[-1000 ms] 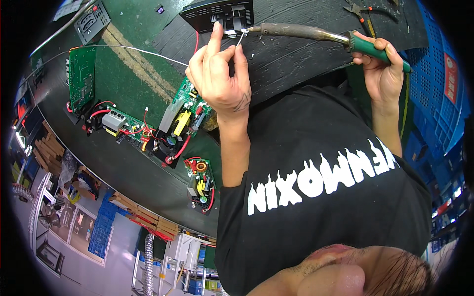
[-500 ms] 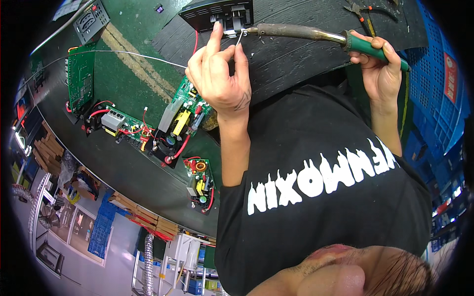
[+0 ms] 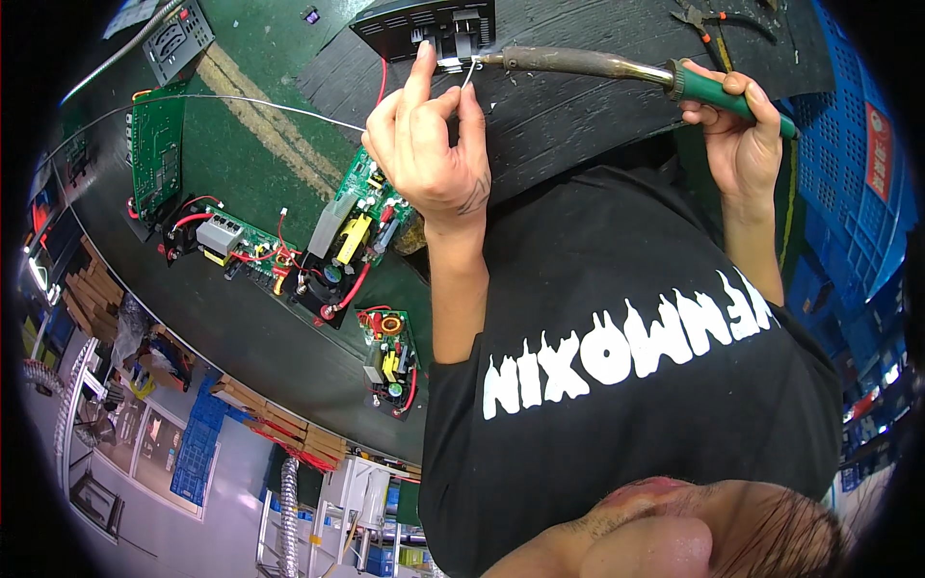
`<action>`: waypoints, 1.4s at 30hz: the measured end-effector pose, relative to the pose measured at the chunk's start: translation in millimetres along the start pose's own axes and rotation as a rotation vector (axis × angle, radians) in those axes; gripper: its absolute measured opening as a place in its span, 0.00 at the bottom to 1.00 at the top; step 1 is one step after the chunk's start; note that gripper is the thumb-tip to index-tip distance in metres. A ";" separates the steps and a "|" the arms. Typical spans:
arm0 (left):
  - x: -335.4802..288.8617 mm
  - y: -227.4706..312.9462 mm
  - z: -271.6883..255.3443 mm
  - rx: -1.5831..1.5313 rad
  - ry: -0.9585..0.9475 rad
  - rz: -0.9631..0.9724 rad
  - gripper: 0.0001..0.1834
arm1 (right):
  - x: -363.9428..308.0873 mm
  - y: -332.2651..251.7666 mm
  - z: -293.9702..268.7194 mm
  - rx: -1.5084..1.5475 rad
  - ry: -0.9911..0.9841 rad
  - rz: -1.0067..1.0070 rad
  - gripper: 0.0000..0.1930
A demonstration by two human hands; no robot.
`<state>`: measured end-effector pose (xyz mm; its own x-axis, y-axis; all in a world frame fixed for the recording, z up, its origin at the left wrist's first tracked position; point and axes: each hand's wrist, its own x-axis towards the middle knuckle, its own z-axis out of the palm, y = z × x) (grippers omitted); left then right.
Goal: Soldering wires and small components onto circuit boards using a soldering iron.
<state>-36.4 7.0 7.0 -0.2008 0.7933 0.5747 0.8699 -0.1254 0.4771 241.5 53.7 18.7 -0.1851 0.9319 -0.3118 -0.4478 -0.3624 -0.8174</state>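
Observation:
A green-handled soldering iron (image 3: 588, 64) lies in the grip of my right hand (image 3: 737, 120). Its tip meets metal terminals at the near edge of a black slotted panel (image 3: 395, 37). My left hand (image 3: 429, 140) pinches a thin solder wire (image 3: 469, 74) between thumb and finger, with the wire's end at the iron's tip. The outstretched index finger touches the panel's component side. From behind this hand the wire trails off to the left. A red lead (image 3: 383, 82) hangs from the panel beside my fingers.
Green circuit boards (image 3: 352, 226) with red leads lie left of my left forearm, and a smaller board (image 3: 390, 356) sits nearer. Another board (image 3: 157, 154) stands upright farther left, below a grey slotted panel (image 3: 178, 43). Pliers (image 3: 718, 29) rest at the far right, by a blue crate (image 3: 853, 164).
Almost nothing differs. Both hands keep their places, with the iron's tip and the solder still at the same terminals.

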 end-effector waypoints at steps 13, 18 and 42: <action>-1.7 -0.9 -0.4 -0.008 -0.012 0.011 0.09 | -1.0 -0.3 -0.4 0.008 -0.007 0.012 0.12; -1.6 -1.7 -1.7 -0.020 -0.017 0.005 0.09 | -0.7 -1.3 0.8 0.004 -0.001 0.012 0.12; 13.8 -1.7 -25.6 -0.176 -0.072 -0.066 0.08 | 3.4 -3.6 -6.3 0.109 0.069 0.044 0.11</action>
<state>-52.1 2.9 31.2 -0.2162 0.8430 0.4925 0.7624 -0.1693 0.6245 248.0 58.2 17.5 -0.1476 0.9123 -0.3821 -0.5335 -0.3987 -0.7459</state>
